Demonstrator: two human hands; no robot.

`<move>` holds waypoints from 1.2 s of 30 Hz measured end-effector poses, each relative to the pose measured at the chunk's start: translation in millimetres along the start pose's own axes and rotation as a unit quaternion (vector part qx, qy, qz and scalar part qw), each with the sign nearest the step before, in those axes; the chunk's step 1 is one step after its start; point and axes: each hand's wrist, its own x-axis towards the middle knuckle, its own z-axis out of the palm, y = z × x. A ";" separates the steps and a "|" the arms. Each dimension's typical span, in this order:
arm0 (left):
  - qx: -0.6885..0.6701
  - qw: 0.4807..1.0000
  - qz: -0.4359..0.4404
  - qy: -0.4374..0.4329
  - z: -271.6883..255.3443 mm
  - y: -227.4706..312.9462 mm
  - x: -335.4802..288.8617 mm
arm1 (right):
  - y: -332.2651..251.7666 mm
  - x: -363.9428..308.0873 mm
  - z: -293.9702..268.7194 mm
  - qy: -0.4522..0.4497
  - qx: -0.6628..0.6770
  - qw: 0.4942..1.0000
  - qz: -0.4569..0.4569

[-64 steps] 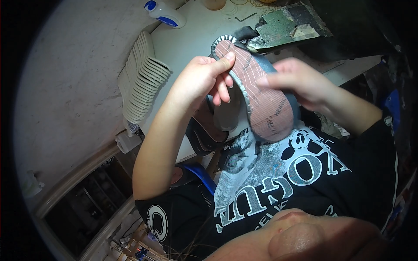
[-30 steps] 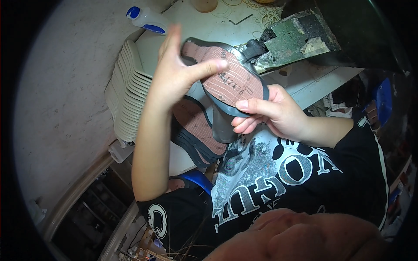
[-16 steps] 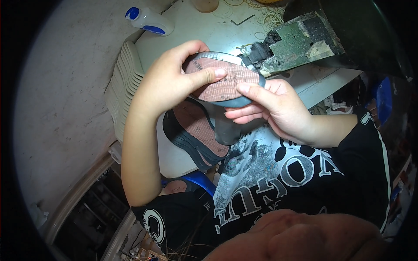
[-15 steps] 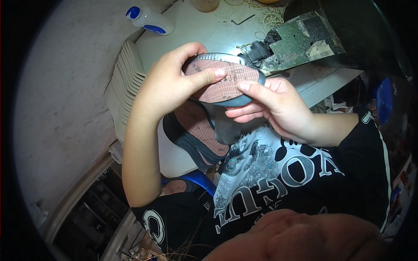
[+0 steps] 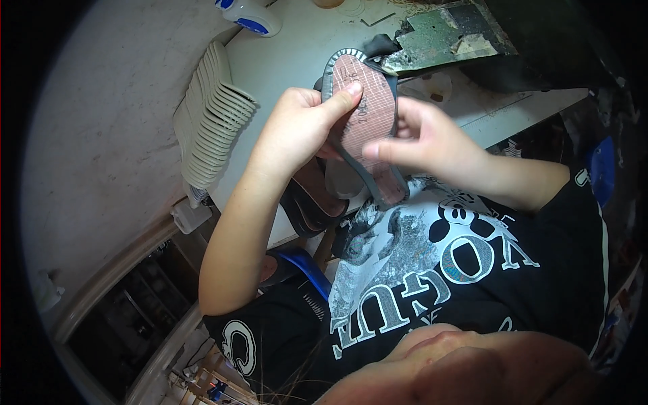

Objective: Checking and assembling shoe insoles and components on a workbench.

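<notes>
I hold a shoe sole (image 5: 368, 111) with a reddish-brown ribbed face and a grey rim, standing lengthwise above the edge of the white table (image 5: 290, 61). My left hand (image 5: 300, 125) grips its left edge, thumb pressed on the upper face. My right hand (image 5: 425, 142) pinches its right edge and lower part with the fingertips. More dark soles (image 5: 317, 202) lie stacked under my hands at the table's front edge.
A stack of pale curved insoles (image 5: 212, 115) leans along the table's left side. A white and blue bottle (image 5: 246, 13) lies at the far left corner. A dark green worn machine plate (image 5: 449, 30) sits behind the sole.
The sole has turned from lying crosswise to standing lengthwise, and both hands have shifted their grip along its edges. Earlier it was tilted the other way and lower.
</notes>
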 end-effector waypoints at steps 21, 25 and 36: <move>0.017 0.992 0.078 0.102 -33.7 -7.0 47.2 | -12.5 10.4 -33.5 -0.046 0.011 0.985 0.166; -0.387 0.881 0.137 0.235 -42.5 -67.7 83.7 | -30.0 34.4 0.4 -0.060 0.011 0.992 0.108; -0.015 0.967 0.067 0.244 8.7 -127.5 6.3 | -21.4 -14.2 20.8 -0.300 -0.191 0.934 0.014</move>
